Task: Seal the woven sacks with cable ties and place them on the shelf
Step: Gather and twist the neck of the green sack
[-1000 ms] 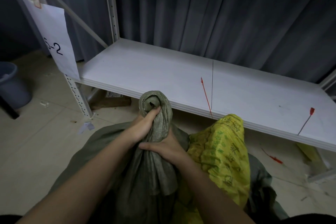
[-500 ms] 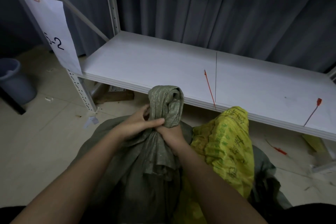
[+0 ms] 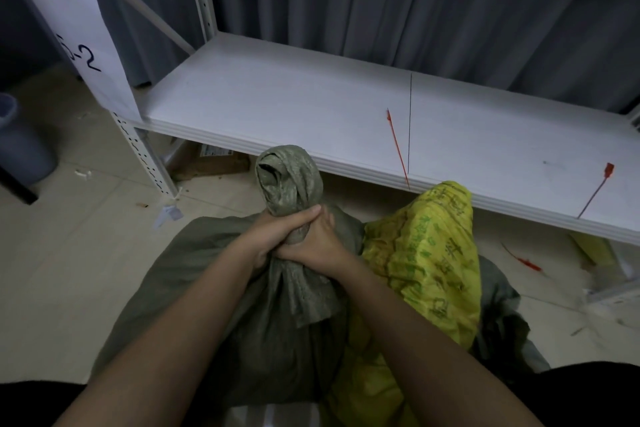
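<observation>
Gripping the green sack's [image 3: 287,305] twisted neck, left hand [image 3: 268,237] and right hand [image 3: 317,243] clasp together; nearest red cable tie [image 3: 398,149] lies ahead-right (seemingly loose) on the shelf [image 3: 277,107], closer to the right hand.

An olive-green woven sack [image 3: 294,288] sits beside a yellow woven sack with green print [image 3: 429,253]; thin red plastic cable ties [image 3: 397,149] lie on the white flat shelf board [image 3: 277,107].

- My 2 forearms are bare, no sleeves in view.
- My left hand [image 3: 273,236] and right hand [image 3: 317,246] wear no gloves, rings or watch.
- Black clothing shows at both lower corners.
</observation>
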The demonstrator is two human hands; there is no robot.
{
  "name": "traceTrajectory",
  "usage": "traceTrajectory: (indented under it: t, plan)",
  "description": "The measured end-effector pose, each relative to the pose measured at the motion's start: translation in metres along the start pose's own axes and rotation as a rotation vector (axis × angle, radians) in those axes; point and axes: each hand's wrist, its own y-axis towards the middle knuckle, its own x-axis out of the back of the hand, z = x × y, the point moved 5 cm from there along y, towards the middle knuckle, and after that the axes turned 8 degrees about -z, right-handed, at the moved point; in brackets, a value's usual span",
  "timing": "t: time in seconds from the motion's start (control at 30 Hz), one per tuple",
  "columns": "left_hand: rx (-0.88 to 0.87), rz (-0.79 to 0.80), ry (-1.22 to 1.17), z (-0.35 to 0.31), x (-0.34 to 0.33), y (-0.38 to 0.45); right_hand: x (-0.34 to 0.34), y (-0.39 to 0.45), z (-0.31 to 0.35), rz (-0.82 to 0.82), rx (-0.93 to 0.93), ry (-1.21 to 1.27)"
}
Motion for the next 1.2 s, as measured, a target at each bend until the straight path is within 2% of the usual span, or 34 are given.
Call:
traceTrajectory:
  t: [0.1, 0.17, 0.23, 0.27, 0.33, 0.4, 0.5, 0.6, 0.7, 0.83, 1.0, 1.03, 1.1, 1.2]
  plan:
    - [-0.026, -0.105, -0.031, 0.000, 0.003, 0.007, 0.014, -0.016, -0.008, -0.039, -0.187, 0.167]
    - [-0.052, -0.165, -0.078, -0.006, 0.004, 0.010, 0.018, -0.022, -0.017, -0.057, -0.231, 0.136]
    - [-0.092, -0.191, -0.072, -0.010, 0.004, 0.012, 0.017, -0.025, -0.020, 0.009, -0.219, -0.008]
    - [-0.114, -0.202, -0.039, -0.011, 0.004, 0.014, 0.015, -0.025, -0.021, 0.044, -0.223, 0.006]
    - [-0.162, -0.219, 0.020, -0.015, 0.000, 0.012, 0.013, -0.024, -0.016, 0.060, -0.236, 0.261]
    - [-0.180, -0.207, 0.023, -0.017, -0.004, 0.007, 0.010, -0.021, -0.012, 0.012, -0.201, 0.377]
    - [-0.185, -0.144, -0.001, -0.012, -0.004, 0.003, 0.004, -0.013, -0.011, -0.047, -0.154, 0.362]
    - [-0.172, -0.104, 0.091, -0.005, 0.000, 0.005, -0.003, -0.008, -0.007, -0.088, -0.086, 0.275]
    - [-0.204, -0.202, 0.143, -0.009, -0.001, 0.009, -0.008, -0.004, -0.007, -0.099, -0.066, 0.232]
    - [-0.209, -0.366, 0.176, -0.014, -0.008, 0.017, 0.005, -0.001, -0.012, 0.021, -0.154, 0.355]
    - [-0.197, -0.417, 0.273, -0.016, -0.015, 0.046, 0.040, 0.008, -0.036, 0.161, -0.292, 0.220]
    - [-0.202, -0.427, 0.295, -0.018, -0.015, 0.051, 0.051, 0.013, -0.039, 0.118, -0.308, 0.250]
    - [-0.213, -0.440, 0.340, -0.024, -0.015, 0.063, 0.080, 0.026, -0.046, -0.070, -0.331, 0.302]
    - [-0.209, -0.430, 0.400, -0.030, -0.016, 0.078, 0.117, 0.054, -0.067, -0.371, -0.333, 0.098]
